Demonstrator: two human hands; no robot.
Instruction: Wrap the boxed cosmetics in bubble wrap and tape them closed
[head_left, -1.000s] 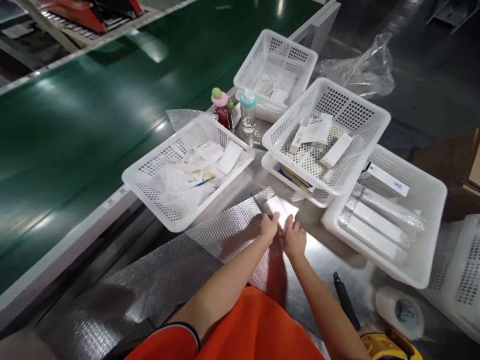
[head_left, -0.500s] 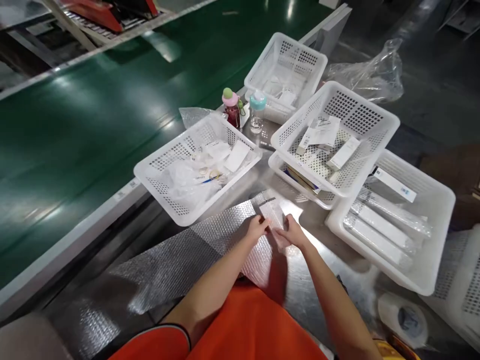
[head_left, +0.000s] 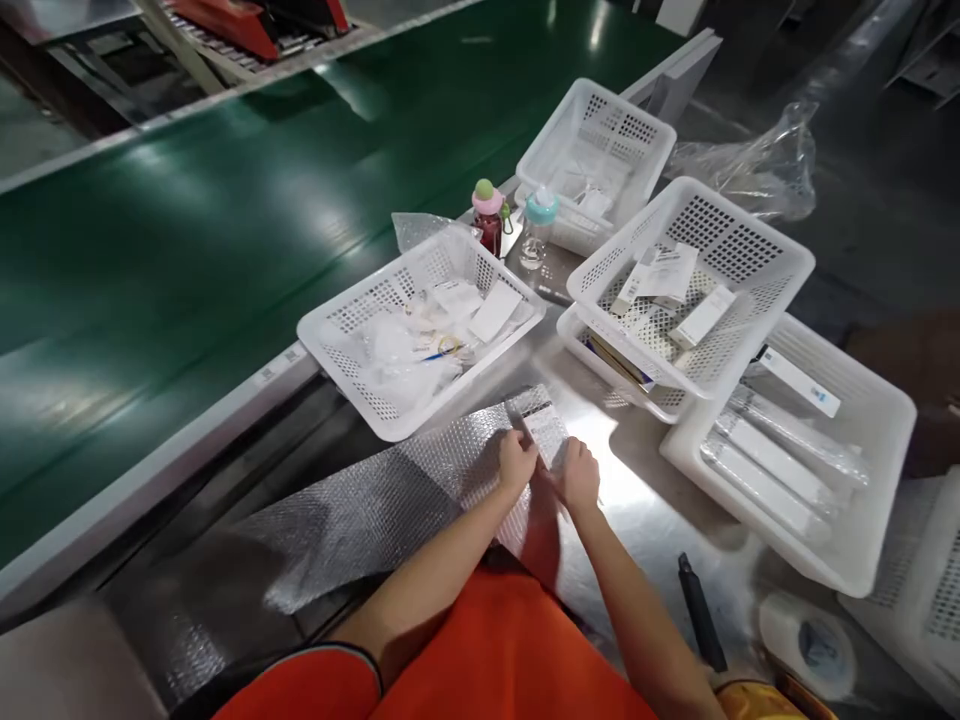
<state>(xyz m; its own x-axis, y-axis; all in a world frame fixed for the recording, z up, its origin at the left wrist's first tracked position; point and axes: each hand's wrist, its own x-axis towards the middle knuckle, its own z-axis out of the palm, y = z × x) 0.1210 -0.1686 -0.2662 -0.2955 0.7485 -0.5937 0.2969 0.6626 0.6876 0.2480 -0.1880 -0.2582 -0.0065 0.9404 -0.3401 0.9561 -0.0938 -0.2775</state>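
Note:
On the metal table, a small flat white piece with dark print (head_left: 545, 428), perhaps a box, lies at the end of a long strip of bubble wrap (head_left: 390, 515). My left hand (head_left: 517, 460) is closed on the wrap at the near left edge of the white piece. My right hand (head_left: 580, 474) is curled at its right edge, fingers bent, gripping wrap there. The fingertips of both hands are partly hidden. From the table the strip trails to the lower left.
Beyond my hands stands a white basket (head_left: 352, 405) of plastic bags and papers. To the right are a stacked basket (head_left: 690, 385) with small boxes and a bin (head_left: 889, 450) of wrapped boxes. A black-handled tool (head_left: 701, 615) and tape roll (head_left: 810, 645) lie nearer. A green conveyor (head_left: 225, 260) runs behind.
My fingers have curled tighter at both sides of the white piece, and more of its printed face shows. The view has shifted slightly, bringing the black-handled tool into sight.

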